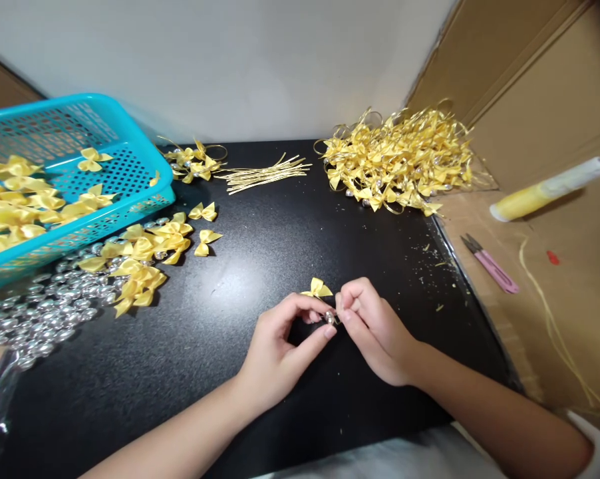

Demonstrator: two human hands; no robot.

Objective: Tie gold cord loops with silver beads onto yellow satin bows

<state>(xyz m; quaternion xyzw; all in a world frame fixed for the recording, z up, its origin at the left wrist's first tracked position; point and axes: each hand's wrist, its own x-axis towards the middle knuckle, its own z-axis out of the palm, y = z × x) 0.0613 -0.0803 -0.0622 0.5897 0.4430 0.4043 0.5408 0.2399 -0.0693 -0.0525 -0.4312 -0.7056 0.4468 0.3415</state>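
Observation:
My left hand [285, 346] is closed, with a small shiny silver bead [330, 318] pinched between thumb and index finger. My right hand [377, 332] is closed beside it, fingertips pressed together. A short bit of thin gold cord [337, 322] shows between the bead and those fingertips; the rest of it is hidden. Just beyond my left fingertips is a yellow ribbon bow [318, 288]; whether it is joined to the bead I cannot tell. Both hands are low over the black tabletop [220, 359].
To the left, a turquoise basket [100, 206] holds yellow bows. Loose bows [140, 283] and silver beads [55, 306] lie before it. Cut gold cords [265, 175] and a heap of bow pieces [400, 163] lie at the back. Pink-handled snips [494, 269] and a tube [549, 189] are right.

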